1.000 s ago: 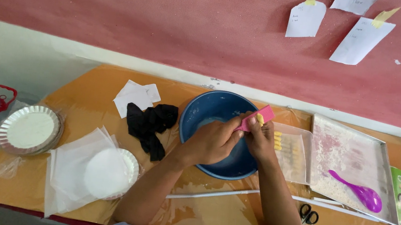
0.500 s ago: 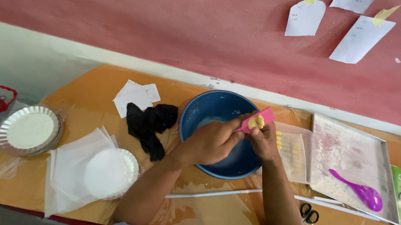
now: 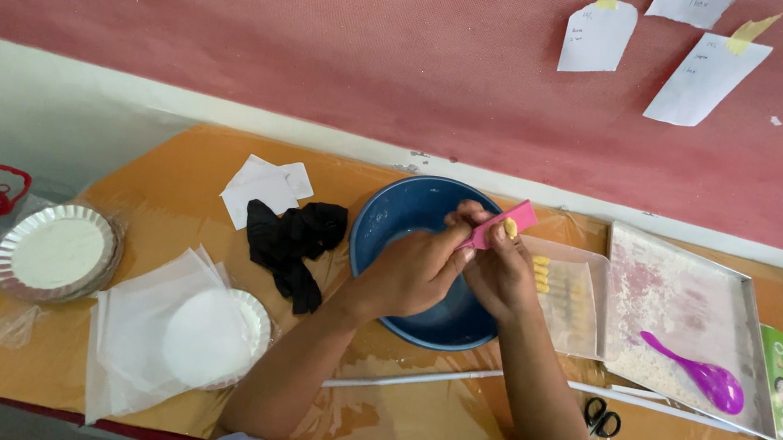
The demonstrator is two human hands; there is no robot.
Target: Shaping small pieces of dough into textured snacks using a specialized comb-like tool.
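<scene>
- Holding both hands together over the blue bowl (image 3: 412,213): left hand (image 3: 410,271) and right hand (image 3: 501,274) pinch a pink mould (image 3: 501,225) carrying a yellow dough piece (image 3: 510,228).
- Grip detail partly hidden; probably fingertips only.
- Keep the mould level, press evenly.
- Finished yellow pieces (image 3: 540,274) sit in the clear tray (image 3: 578,310) just beside the right hand.

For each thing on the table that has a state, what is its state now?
pink mould: held by both hands over the bowl, yellow piece in it
left hand: gripping the mould
right hand: gripping the mould
blue bowl: upright
clear box: open, yellow pieces inside
metal tray: floured
purple spoon: lying in the tray
scissors: closed
</scene>
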